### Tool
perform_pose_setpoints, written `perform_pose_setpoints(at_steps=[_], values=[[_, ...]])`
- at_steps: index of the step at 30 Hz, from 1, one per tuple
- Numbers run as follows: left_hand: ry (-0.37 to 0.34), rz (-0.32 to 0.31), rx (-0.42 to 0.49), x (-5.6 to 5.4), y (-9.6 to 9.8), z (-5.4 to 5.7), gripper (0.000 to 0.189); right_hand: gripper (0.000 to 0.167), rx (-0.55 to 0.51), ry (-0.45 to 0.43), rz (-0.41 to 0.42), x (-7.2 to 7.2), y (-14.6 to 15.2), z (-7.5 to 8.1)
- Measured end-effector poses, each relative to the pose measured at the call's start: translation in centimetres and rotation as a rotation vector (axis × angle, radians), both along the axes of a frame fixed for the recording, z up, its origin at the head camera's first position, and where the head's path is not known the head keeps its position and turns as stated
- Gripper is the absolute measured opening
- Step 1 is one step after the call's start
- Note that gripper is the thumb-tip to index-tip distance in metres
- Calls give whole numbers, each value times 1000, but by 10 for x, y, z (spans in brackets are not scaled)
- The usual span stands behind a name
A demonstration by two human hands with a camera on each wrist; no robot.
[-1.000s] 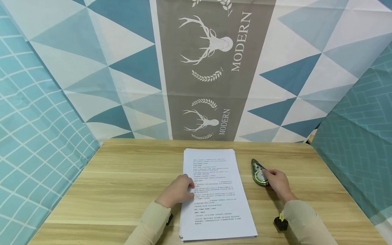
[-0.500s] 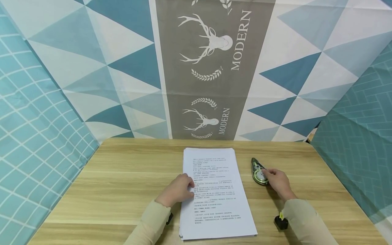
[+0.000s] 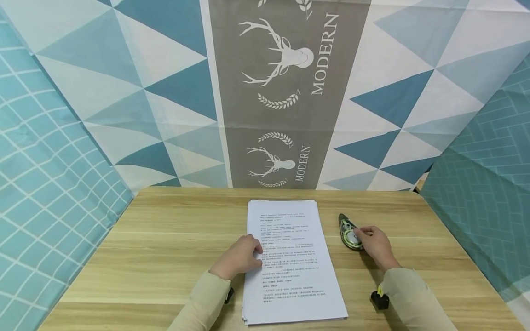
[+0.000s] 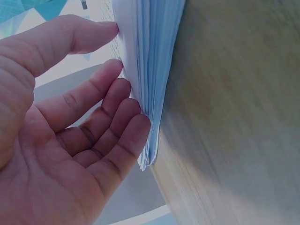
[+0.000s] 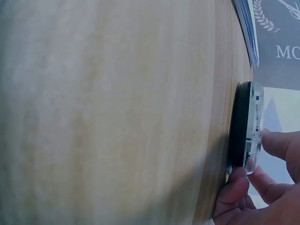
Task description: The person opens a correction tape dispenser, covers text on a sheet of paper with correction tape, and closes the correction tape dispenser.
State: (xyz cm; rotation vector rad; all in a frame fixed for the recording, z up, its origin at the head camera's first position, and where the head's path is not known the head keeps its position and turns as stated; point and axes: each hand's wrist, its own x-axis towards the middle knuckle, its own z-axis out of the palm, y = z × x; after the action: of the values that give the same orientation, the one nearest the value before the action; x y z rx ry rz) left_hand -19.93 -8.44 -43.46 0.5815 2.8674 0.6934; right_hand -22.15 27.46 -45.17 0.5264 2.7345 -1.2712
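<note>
A thick stack of printed paper sheets (image 3: 296, 299) lies at the middle of the wooden table. My left hand (image 3: 240, 257) rests at its left side, fingers loosely bent. In the left wrist view, the fingertips and thumb of that hand (image 4: 70, 117) meet the stack's edge (image 4: 152, 61). To the right of the papers lies a green and black correction tape (image 3: 345, 227) with a clear cover, its narrow end pointing away. My right hand (image 3: 377, 246) holds its near end. In the right wrist view the thumb is on the clear cover of the tape (image 5: 241, 122), with other fingers bent at its end.
The wooden table (image 3: 165, 230) reaches back to a patterned cloth (image 3: 277, 92) with deer heads. Blue tile-patterned cloths stand at the left (image 3: 49, 138) and right (image 3: 488, 184). A small black device (image 3: 379, 299) sits by the right wrist.
The right fingers have lifted slightly over the correction tape, and the tape has shifted a little left. The left hand and the papers stay where they were.
</note>
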Motion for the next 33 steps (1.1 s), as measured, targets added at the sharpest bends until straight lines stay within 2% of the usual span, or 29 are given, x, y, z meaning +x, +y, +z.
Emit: perform_pose_setpoints(at_steps=[20, 23, 30, 33], values=[[-2, 1, 5, 1, -2, 0, 18, 62, -2, -5, 16, 3, 1, 0], [-5, 3, 14, 1, -2, 0, 18, 61, 20, 1, 31, 3, 1, 1], [-8, 8, 31, 0, -2, -1, 17, 56, 133, 80, 42, 3, -2, 6], [4, 34, 47, -1, -1, 1, 18, 57, 157, 111, 60, 4, -10, 12]])
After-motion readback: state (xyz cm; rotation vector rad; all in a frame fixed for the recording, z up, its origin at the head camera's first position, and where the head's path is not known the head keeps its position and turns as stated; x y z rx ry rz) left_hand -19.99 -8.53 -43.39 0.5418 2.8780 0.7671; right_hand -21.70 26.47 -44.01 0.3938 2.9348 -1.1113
